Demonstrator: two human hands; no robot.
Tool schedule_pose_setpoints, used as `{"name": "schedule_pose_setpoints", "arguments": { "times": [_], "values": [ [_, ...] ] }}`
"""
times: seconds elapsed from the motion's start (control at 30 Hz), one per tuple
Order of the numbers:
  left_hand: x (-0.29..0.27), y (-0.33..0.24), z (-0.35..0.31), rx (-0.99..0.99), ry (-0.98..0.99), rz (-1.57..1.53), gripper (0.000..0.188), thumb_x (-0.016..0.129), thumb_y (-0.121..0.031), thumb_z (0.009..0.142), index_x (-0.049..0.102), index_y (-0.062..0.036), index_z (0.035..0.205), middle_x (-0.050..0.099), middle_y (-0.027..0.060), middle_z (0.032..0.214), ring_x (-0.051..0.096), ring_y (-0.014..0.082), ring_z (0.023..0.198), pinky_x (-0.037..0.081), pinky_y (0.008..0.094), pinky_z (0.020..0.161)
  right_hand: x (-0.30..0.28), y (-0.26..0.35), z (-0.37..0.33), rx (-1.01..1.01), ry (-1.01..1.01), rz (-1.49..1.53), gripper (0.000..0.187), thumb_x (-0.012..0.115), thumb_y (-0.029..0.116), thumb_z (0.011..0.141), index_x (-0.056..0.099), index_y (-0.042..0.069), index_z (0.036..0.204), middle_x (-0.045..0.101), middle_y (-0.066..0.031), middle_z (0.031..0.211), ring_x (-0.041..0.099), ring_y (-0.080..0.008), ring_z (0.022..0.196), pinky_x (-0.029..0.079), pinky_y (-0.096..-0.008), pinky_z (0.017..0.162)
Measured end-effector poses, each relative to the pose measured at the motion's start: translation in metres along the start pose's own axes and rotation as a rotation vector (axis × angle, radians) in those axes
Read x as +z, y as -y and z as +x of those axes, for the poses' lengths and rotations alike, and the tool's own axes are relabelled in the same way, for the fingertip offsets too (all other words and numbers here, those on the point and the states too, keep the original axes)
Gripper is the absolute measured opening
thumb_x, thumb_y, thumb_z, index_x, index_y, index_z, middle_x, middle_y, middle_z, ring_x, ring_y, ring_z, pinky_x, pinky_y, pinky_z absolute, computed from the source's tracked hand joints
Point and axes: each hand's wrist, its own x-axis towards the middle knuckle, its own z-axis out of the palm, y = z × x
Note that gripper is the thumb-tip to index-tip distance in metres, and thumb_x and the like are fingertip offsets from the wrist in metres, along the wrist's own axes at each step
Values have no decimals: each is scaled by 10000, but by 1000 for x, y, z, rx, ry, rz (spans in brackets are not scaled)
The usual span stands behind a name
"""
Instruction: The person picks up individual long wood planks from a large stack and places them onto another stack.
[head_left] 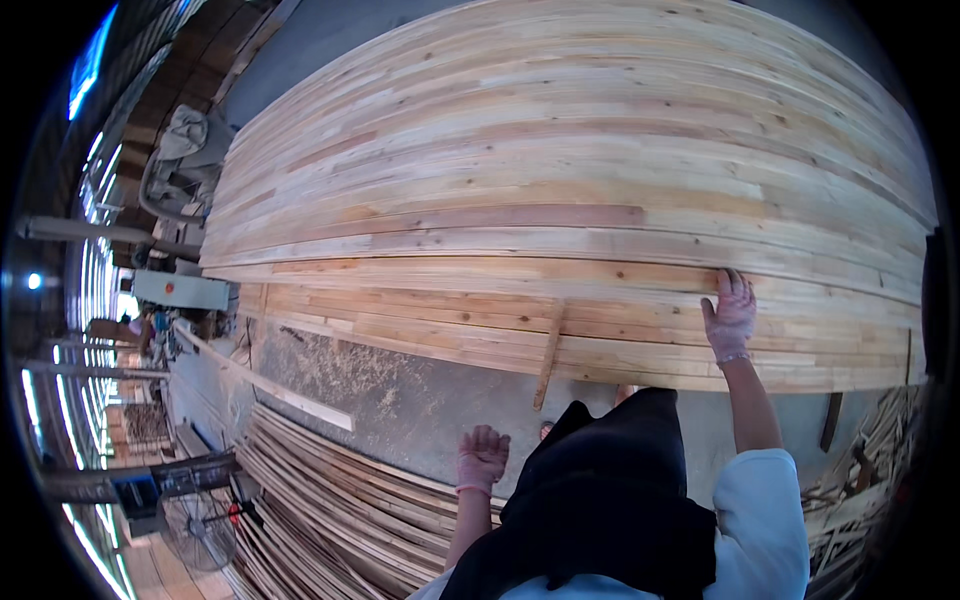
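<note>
A wide layer of long, pale wooden boards [480, 150] fills the upper middle of the view, edge against edge. Nearer to me, several more long boards [640, 318] lie along its front at a slightly lower level. My right hand [733, 315], in a thin pinkish glove, rests on the front boards with its fingertips at a seam and its thumb spread to the side. What lies under the fingertips is hidden. My left hand [483, 458], gloved alike, hangs over the floor with nothing in it, fingers loosely bent.
A short crosswise batten [550, 355] sticks out from under the front boards. Long thin wooden strips [340, 500] are piled at lower left, near a fan [198, 525]. Sawdust [370, 385] covers part of the floor. Scrap wood [865, 470] lies at right; a pale machine [180, 290] stands left.
</note>
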Motion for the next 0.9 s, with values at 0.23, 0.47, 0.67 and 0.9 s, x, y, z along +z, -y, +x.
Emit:
{"name": "schedule_pose_setpoints", "arguments": {
  "times": [0.23,0.47,0.67,0.9],
  "values": [
    [45,17,-8,72,-176,95,333,419,-384,970,566,-86,976,573,32,790,576,225,737,519,457,802,-16,4,26,-31,85,-99,635,783,272,666,476,144,1206,538,-87,1164,511,-272,1104,416,-428,906],
    [48,17,24,-77,131,91,186,494,-281,935,549,-115,875,527,2,722,541,201,676,527,422,767,-44,21,32,44,256,-187,570,822,300,615,528,145,1078,557,-84,1105,536,-266,1083,427,-390,935],
    [81,21,15,-85,67,146,200,564,-287,913,582,-89,942,589,25,789,547,194,664,536,426,781,-48,20,27,-76,193,-291,529,813,307,616,545,126,1034,561,-78,1087,552,-255,1057,456,-360,893],
    [64,6,18,-151,248,89,213,505,-318,949,568,-122,894,615,12,821,576,202,708,525,413,780,-46,3,20,-241,63,-196,520,807,290,602,573,154,1046,577,-86,1063,593,-262,972,499,-363,826]
  ]
}}
